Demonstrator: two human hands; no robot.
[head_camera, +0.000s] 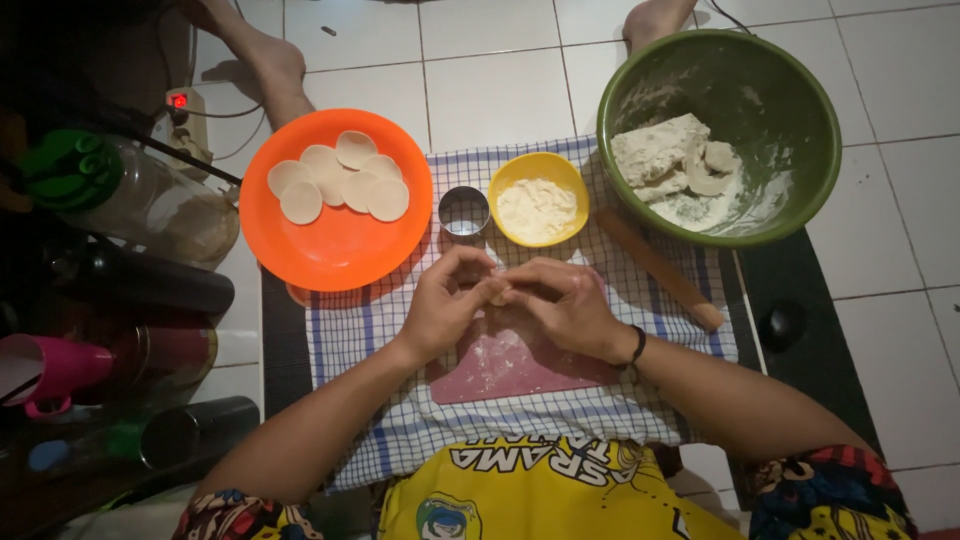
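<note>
My left hand (450, 297) and my right hand (562, 303) meet fingertip to fingertip over a floured pink board (510, 365). Together they pinch a small piece of pale dough (499, 294), mostly hidden by the fingers. A black band circles my right wrist. Just beyond the hands stand a round metal cutter (464, 213) and a small yellow bowl (512, 180) of white flour. An orange plate (335, 245) at the left holds several flat dough rounds (340, 178).
A green bowl (790, 110) with dough scraps and flour sits at the back right. A wooden rolling pin (660, 268) lies on the checked cloth (350, 330). Jars, a pink cup (55, 370) and dark bottles crowd the left. White floor tiles surround the cloth.
</note>
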